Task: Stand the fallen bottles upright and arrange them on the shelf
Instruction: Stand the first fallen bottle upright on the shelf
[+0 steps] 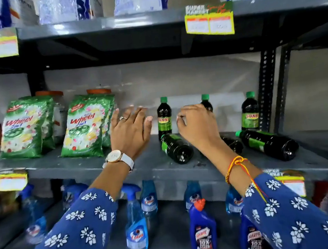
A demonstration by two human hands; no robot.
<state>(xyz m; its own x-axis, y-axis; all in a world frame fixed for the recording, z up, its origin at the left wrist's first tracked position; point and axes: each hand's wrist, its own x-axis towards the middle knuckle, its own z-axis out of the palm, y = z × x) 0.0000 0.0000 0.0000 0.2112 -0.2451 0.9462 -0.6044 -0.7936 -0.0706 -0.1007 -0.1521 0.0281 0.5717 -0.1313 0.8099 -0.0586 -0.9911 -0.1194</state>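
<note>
On the grey middle shelf [93,164] both hands are raised in front of a group of dark bottles with green caps. The left hand [130,128] hovers with its grip wide, fingers spread and holding nothing, a ring on one finger and a white-strapped watch [119,157] at the wrist. Just to its right stands an upright bottle [164,117], apart from the fingertips, and below that lies a fallen bottle [176,147] with its base turned toward the camera. The right hand [197,125] has its fingers curled; directly behind it stands a second upright bottle [207,102], mostly hidden, and I cannot tell whether the grip is on it or merely in front of it. Under the right wrist another fallen bottle [232,143] shows only in part. Farther right of that hand a long fallen bottle [268,143] lies on its side, with a third upright bottle [249,111] behind it. To the left of the left hand stand green detergent packets [88,126].
</note>
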